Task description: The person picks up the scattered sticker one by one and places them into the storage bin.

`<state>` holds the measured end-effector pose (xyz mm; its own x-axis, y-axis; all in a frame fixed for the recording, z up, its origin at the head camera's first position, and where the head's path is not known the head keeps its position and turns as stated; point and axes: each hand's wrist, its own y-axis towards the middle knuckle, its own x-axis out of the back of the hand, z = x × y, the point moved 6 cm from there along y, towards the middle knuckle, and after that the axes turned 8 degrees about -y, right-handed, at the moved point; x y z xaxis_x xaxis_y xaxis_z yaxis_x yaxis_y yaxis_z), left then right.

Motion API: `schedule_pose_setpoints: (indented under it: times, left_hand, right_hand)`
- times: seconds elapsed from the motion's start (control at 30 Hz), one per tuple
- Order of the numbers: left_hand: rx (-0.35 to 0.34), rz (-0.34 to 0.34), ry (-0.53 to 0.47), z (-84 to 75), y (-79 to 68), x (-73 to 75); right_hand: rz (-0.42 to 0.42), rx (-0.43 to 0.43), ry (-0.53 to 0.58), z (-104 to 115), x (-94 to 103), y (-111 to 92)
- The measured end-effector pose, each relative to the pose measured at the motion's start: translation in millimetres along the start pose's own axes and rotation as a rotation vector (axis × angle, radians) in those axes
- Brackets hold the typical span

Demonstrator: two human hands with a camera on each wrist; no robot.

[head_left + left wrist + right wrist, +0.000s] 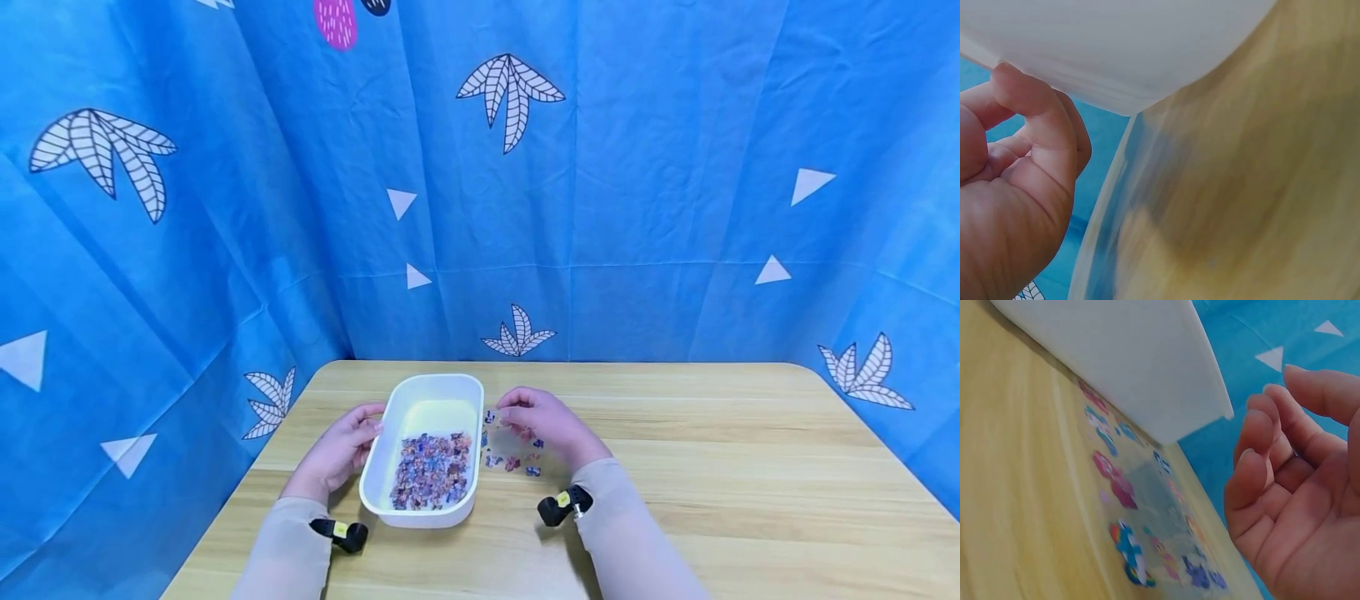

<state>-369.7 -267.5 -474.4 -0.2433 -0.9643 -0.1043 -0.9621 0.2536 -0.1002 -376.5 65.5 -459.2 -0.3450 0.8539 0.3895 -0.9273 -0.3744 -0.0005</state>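
A white plastic tub (pixel 422 519) with rounded corners stands left of the table's middle. Small multicoloured pieces (pixel 431 471), too small to make out singly, lie heaped toward its near end. My left hand (pixel 341 450) grips the tub's left rim; in the left wrist view its curled fingers (pixel 1041 119) meet the tub's edge. Right of the tub, my right hand (pixel 547 425) hovers with loosely bent fingers and nothing visible between them. Beneath it lies a clear sheet or bag with colourful cartoon pony pictures (pixel 1129 550), partly hidden by the hand in the head view.
The light wooden table (pixel 735 467) carries these things. A blue curtain (pixel 645 167) with white leaf and triangle prints hangs behind and along the sides. Each sleeve has a small black camera (pixel 562 504) at the wrist.
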Motion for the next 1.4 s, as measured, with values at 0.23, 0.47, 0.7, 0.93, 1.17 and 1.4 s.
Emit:
schedule_pose_setpoints:
  times: [0.23,0.47,0.7,0.93,1.17,1.4]
  left_hand:
    - [0.002,0.004,0.0,0.3,-0.5,0.2]
    - [0.005,0.013,0.002,0.6,-0.4,1.4]
    - [0.0,0.01,-0.005,0.5,-1.1,1.3]
    - [-0.003,0.005,-0.001,0.8,-1.6,1.3]
    - [-0.013,0.011,-0.023,3.2,0.5,1.8]
    - [-0.02,0.012,-0.006,1.7,0.2,1.4]
  right_hand:
    - [-0.015,-0.016,-0.016,-6.8,12.9,-3.0]
    - [-0.024,-0.034,0.023,-8.7,22.1,-5.0]
    - [-0.063,-0.069,0.033,-13.3,30.6,-10.0]
    - [-0.094,-0.096,0.023,-20.9,41.0,-16.3]
    - [-0.134,-0.123,0.004,-34.0,51.6,-16.6]
    - [-0.114,-0.139,-0.036,-37.3,56.5,-14.1]
